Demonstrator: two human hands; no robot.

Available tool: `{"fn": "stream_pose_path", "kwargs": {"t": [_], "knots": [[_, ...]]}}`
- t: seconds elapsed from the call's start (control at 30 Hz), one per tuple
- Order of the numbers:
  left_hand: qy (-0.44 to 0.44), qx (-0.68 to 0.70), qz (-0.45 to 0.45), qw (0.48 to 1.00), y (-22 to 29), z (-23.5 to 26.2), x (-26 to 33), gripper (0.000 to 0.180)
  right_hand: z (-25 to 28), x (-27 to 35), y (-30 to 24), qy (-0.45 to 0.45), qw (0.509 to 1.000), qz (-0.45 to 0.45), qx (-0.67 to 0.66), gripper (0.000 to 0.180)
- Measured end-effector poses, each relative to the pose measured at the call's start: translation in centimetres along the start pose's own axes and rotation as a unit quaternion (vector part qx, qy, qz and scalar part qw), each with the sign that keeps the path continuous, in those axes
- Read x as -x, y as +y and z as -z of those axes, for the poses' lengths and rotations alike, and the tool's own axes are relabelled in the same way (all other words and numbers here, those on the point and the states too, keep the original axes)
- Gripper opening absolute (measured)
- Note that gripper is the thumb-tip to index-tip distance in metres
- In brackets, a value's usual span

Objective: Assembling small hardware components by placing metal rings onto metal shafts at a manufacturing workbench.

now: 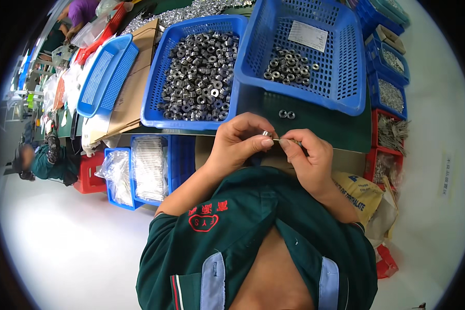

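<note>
My left hand [243, 138] pinches a small shiny metal ring [266, 134] between thumb and fingers, just past the table's near edge. My right hand [311, 155] closes on a thin metal pin-like tool [277, 139], whose tip meets the ring; its other end is mostly hidden in the fingers. Two loose metal rings [287, 114] lie side by side on the green table beyond my hands. A blue basket [230, 123] heaped with dark metal rings stands ahead to the left. Ahead to the right, a second blue basket [341, 57] holds a smaller group of rings and a paper slip.
At left, a light-blue basket [95, 77] rests on cardboard [134, 98]. Below the table edge stand blue crates [176, 160] with bagged rods. Blue and red bins [385, 139] of metal parts line the right side, near a yellow sack [359, 194]. Other people work far left.
</note>
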State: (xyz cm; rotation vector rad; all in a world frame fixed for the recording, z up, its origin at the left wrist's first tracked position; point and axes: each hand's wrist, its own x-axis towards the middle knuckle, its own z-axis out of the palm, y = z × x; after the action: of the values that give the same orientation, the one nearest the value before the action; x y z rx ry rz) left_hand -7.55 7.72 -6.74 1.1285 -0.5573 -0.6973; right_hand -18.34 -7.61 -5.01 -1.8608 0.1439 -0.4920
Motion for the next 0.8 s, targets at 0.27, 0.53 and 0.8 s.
{"fn": "stream_pose_path", "kwargs": {"t": [0.27,0.53,0.8], "knots": [[0.032,-0.141,-0.064,0.987,-1.3,0.5,0.4,0.022,0.5,0.0,0.0,-0.006,1.0,-0.001,-0.008,0.008],[0.011,-0.318,-0.105,0.942,-0.6,0.7,0.4,0.025,0.5,-0.9,0.1,-0.032,0.992,0.098,0.078,0.008],[-0.029,-0.448,-0.258,0.856,0.5,0.6,0.0,0.029,0.5,-0.8,-0.3,-0.045,0.98,0.155,0.119,0.008]]}}
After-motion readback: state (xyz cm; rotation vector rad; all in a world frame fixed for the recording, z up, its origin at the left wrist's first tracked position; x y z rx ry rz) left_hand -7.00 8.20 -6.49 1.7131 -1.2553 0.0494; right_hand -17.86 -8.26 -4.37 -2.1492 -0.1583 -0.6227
